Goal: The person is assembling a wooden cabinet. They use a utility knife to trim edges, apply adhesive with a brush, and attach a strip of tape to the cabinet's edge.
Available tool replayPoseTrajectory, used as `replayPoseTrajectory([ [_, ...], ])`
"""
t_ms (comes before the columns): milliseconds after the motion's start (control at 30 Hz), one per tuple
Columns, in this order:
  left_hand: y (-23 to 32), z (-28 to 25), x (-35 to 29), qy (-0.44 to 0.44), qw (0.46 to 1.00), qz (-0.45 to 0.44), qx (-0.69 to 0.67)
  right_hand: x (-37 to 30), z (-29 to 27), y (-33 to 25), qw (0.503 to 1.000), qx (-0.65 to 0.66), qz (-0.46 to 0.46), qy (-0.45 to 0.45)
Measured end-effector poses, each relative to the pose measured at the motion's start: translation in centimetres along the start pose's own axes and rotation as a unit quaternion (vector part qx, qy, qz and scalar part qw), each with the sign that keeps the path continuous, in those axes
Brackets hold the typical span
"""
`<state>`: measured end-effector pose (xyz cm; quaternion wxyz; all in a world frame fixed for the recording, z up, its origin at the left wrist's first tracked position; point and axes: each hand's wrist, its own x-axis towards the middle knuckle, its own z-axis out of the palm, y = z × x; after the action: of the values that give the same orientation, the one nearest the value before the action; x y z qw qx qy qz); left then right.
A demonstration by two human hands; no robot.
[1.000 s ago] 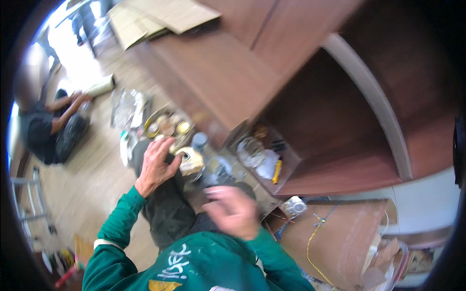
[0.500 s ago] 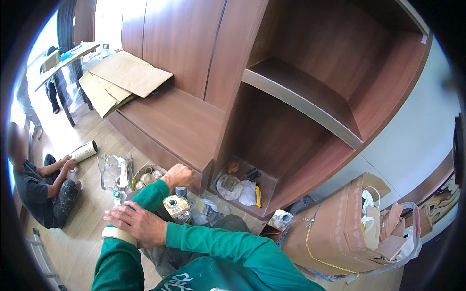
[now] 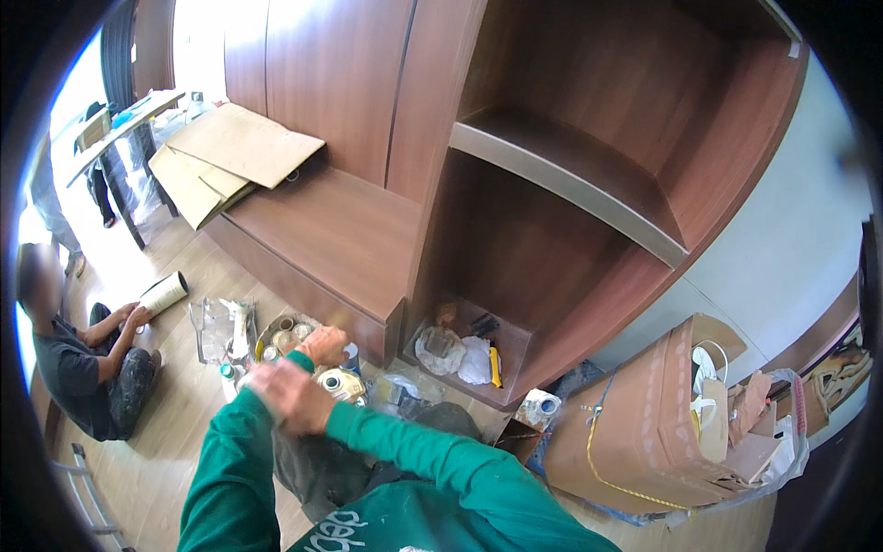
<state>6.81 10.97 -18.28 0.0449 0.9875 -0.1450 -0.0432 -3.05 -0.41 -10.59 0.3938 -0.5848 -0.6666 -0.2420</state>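
Observation:
My left arm reaches forward in a green sleeve, and my left hand [image 3: 324, 346] is closed in a loose fist above the clutter on the floor. Across the left forearm near the wrist lies my right hand [image 3: 296, 397], blurred by motion, with its fingers curled round the sleeve. The cream roll of masking tape that circled the forearm is no longer seen there; it appears to be under the right hand, hidden by fingers and blur. Just beyond the hands stand a metal can [image 3: 341, 385] with a cream top and a round tray [image 3: 261, 344] of small jars.
A brown cabinet [image 3: 322, 248] with cardboard sheets [image 3: 244, 143] on its ledge rises ahead. To the right stands a large cardboard box [image 3: 616, 442] full of scraps. A seated person [image 3: 78, 368] holds a tube at the left. A clear plastic jug [image 3: 213, 331] stands left of the tray.
My right hand has slid forward along the left forearm toward the wrist. The tape roll has left its place on the sleeve. My left hand has shifted slightly down and left.

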Motion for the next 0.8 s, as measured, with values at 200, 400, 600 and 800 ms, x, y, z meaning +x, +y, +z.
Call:
replayPoseTrajectory([
  [200, -0.6, 5.2, -2.7, -0.004, 0.999, 0.051, 0.006, -6.5, -6.1, 5.6, 0.973, -0.049, 0.223, -0.024],
  [400, 8.0, -3.9, -13.7, -0.046, 0.912, 0.047, -0.405, -9.5, -7.5, 1.0, 0.939, 0.103, 0.328, 0.007],
  [600, 15.4, -9.6, -20.8, 0.004, 0.810, -0.195, -0.553, -6.7, -16.5, -1.1, 0.882, 0.179, 0.323, -0.293],
  [800, 16.0, -8.9, -28.1, 0.204, 0.598, -0.356, -0.688, -2.8, -50.9, 6.2, 0.821, -0.458, 0.334, 0.068],
])
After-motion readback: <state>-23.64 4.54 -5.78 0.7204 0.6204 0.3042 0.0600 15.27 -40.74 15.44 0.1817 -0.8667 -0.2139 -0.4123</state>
